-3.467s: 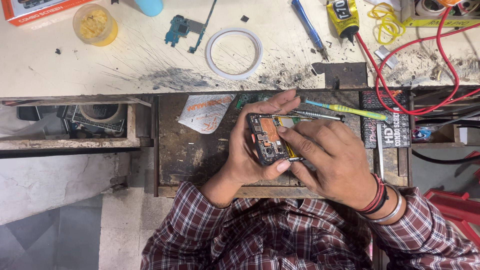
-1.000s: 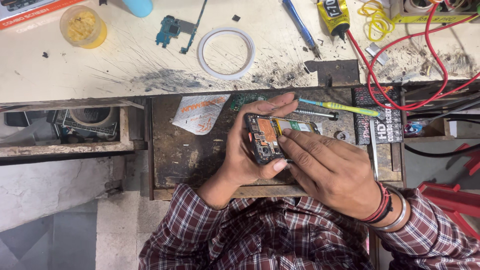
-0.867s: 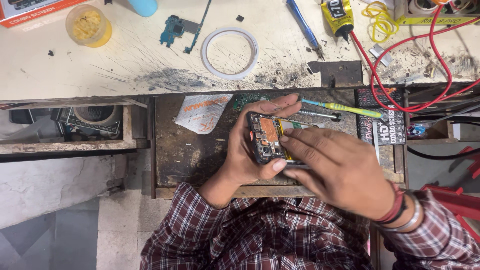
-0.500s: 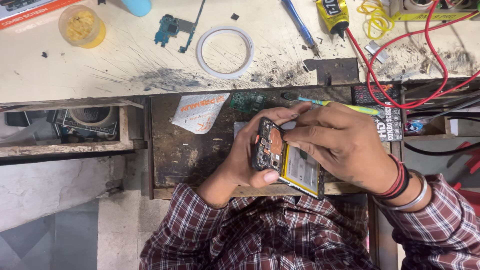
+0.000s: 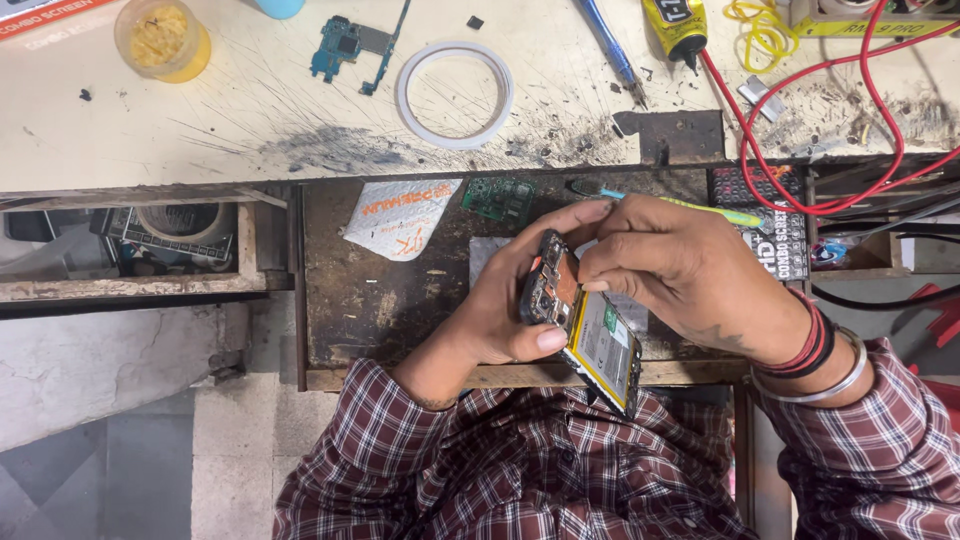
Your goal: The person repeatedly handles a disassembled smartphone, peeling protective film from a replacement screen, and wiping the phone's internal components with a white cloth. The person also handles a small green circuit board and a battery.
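The light is even and quite bright on the pale table (image 5: 250, 110), without strong glare. The open drawer (image 5: 400, 300) below is darker, and the picture stays sharp.

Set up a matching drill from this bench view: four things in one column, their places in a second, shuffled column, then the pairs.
Things:
1. opened phone with its back cover off
2. white ring of tape
3. small round tub of yellow paste
4. green circuit board

Places:
A. far left of the pale bench top
B. in the dark open drawer
C. between the left hand and the right hand
D. flat on the bench top beside a blue circuit board

Pairs: 1-C, 2-D, 3-A, 4-B
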### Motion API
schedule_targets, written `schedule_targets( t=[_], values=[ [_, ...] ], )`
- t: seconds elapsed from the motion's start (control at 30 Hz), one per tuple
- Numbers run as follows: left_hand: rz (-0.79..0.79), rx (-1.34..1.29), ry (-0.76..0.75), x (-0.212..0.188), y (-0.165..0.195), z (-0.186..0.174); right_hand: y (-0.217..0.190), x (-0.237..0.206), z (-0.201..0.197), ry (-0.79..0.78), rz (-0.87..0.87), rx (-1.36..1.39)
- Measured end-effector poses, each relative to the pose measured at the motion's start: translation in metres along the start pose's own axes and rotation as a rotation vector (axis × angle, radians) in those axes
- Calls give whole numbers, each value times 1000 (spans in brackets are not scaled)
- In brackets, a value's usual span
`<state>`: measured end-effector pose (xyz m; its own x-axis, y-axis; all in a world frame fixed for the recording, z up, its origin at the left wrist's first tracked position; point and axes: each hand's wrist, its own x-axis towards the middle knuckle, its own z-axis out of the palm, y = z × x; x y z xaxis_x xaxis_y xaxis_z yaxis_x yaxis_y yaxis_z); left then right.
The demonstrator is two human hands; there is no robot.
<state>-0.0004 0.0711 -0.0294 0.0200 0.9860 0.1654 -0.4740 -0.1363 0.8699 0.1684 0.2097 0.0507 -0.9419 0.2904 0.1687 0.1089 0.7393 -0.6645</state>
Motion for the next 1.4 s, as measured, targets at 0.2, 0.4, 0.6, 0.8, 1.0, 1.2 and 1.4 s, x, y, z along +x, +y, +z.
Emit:
schedule_targets(
  t=[0.2,0.4,0.6,0.8,1.0,1.2,1.4],
  values=[
    [0,55,-4,1,-2,1,6,3,-2,-49,-2,62],
    [7,95,13,3,-5,1,11,2,-1,-60,-31,81],
    [12,94,14,3,-6,0,12,-1,1,-36,-50,102],
    [14,114,2,3,-6,-1,14,-3,3,-30,-29,90],
    [16,87,-14,4,-1,0,16,-5,6,-3,-84,123],
    [47,12,-21,4,1,3,20,-8,8,-1,-46,144],
    [-1,-43,-7,1,-4,2,20,-7,7,-33,3,169]
  ],
)
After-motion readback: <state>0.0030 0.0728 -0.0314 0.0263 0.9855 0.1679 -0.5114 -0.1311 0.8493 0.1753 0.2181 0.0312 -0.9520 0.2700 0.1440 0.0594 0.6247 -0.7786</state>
